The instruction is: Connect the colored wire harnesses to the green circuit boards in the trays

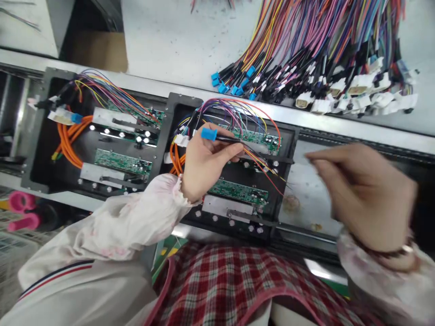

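Note:
My left hand [207, 165] is closed on a wire harness, pinching its black sleeve [228, 139] between thumb and fingers. A blue connector [209, 134] sticks out at one end of the sleeve. From the other end, loose red, yellow and black wires [260, 162] fan out to the right, above an open black housing [290, 149]. Inside it are green circuit boards [238, 191] and a bundle of coloured wires [243, 106]. To the right of the housing, my right hand [367, 194] is raised and blurred, thumb and forefinger pinched together. Whatever may be between those fingertips is too small to make out.
A second black housing [37, 167] with boards and orange cables [66, 145] stands at the left. Many harnesses [316, 50] with blue and white connectors lie on the bench [176, 45] at the back. Pink-handled tools [23, 222] are at lower left.

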The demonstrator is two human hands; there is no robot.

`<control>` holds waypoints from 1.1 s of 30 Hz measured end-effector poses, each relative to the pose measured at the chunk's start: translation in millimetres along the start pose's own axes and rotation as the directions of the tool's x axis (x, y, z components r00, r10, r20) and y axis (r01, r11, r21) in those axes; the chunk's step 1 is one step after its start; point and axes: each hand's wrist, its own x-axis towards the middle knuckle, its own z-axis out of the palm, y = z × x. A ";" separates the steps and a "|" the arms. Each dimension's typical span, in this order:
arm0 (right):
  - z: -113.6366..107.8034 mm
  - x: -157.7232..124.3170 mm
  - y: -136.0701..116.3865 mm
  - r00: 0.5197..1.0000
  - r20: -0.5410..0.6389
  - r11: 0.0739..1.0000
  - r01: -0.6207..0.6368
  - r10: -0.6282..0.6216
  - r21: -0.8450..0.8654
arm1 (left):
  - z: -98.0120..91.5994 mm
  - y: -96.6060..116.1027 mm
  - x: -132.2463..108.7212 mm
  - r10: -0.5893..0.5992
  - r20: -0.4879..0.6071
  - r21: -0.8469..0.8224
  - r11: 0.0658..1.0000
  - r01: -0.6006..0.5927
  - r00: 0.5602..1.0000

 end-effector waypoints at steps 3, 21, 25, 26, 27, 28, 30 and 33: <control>41.7 41.7 -31.7 0.974 0.173 0.985 0.131 -0.149 0.112 | -1.4 7.6 0.6 0.040 -0.013 0.053 0.998 -0.039 0.999; 47.8 20.5 7.9 0.999 -0.042 0.978 0.010 -0.019 -0.209 | -32.8 26.6 29.2 0.354 -0.294 0.251 0.925 -0.286 0.888; 53.7 16.9 15.9 0.999 -0.048 0.986 -0.003 -0.005 -0.167 | -33.3 27.1 33.2 0.368 -0.312 0.372 0.896 -0.244 0.876; 53.2 15.7 16.3 0.999 -0.048 0.987 0.005 -0.013 -0.158 | -34.3 25.2 34.7 0.393 -0.303 0.349 0.893 -0.283 0.868; 52.6 15.0 16.2 0.999 -0.047 0.989 0.013 -0.020 -0.149 | -35.4 22.9 36.1 0.426 -0.295 0.315 0.888 -0.334 0.855; 52.1 15.0 15.7 0.999 -0.047 0.990 0.017 -0.024 -0.142 | -36.6 20.6 37.3 0.455 -0.288 0.286 0.881 -0.378 0.843; 51.5 16.9 14.5 0.999 -0.040 0.990 0.029 -0.034 -0.141 | -38.8 17.2 38.8 0.479 -0.258 0.256 0.871 -0.419 0.839; 50.7 19.6 13.1 0.999 -0.002 0.990 0.040 -0.041 -0.132 | -39.8 17.6 38.1 0.465 -0.237 0.273 0.875 -0.400 0.853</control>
